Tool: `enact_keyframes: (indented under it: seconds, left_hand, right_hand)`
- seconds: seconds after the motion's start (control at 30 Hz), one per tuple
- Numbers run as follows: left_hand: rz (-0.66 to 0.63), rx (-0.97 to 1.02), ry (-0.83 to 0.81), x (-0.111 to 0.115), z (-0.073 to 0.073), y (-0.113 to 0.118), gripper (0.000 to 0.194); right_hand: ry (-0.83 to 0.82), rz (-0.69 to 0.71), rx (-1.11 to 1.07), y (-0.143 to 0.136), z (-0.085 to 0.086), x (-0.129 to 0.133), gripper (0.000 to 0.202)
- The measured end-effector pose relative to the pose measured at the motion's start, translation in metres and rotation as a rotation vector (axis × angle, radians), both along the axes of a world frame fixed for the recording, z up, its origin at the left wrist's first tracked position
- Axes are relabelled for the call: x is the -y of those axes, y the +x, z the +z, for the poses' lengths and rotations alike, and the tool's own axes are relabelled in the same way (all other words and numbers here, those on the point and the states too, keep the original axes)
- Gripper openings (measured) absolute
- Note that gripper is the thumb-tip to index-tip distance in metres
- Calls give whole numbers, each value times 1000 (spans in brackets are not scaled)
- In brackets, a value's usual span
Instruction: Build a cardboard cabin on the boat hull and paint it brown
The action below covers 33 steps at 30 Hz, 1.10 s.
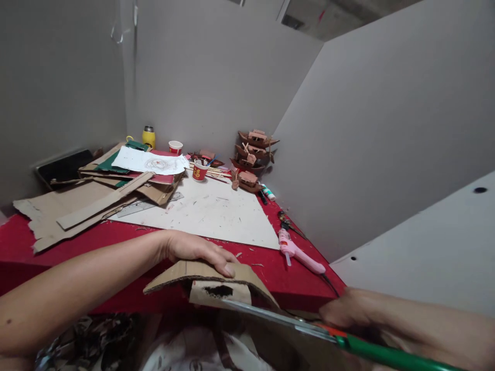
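My left hand point(204, 253) presses on top of a curved piece of brown cardboard point(181, 272) at the table's front edge, its fingers closed over it. Under the cardboard shows a paler piece point(242, 293) with a dark, ragged patch. At the right, my right hand point(344, 312) is closed around a long tool point(371, 349) with a green and orange handle. The tool's thin metal blade points left, its tip at the pale piece beside the dark patch. Part of the right hand's fingers is hidden behind the handle.
A white board point(216, 211) lies on the red table point(255, 268). A pink glue gun point(299, 252) is at its right. Cardboard sheets point(85, 198) are piled at the left. Behind are a red cup point(200, 171), a yellow bottle point(148, 138) and several model boats point(255, 154). Grey walls surround the table.
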<state>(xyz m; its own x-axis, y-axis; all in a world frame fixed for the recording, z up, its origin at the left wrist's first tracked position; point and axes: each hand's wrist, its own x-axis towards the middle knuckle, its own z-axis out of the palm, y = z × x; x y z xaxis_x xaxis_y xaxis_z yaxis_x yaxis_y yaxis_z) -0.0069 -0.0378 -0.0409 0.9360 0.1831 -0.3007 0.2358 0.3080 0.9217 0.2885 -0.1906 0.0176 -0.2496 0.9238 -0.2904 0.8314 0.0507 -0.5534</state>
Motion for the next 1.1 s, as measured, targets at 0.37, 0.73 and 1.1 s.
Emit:
enact_keyframes:
  seconds: [0.37, 0.73, 1.1]
  left_hand:
    - [580, 600, -397, -5, -11, -21, 53]
    - [829, 878, -273, 39, 0, 3, 43]
    - [1217, 996, -153, 38, 8, 36, 57]
  right_hand:
    - [319, -155, 579, -23, -9, -117, 45]
    - [305, -107, 608, -40, -53, -176, 27]
    - [736, -2, -228, -75, -41, -108, 43]
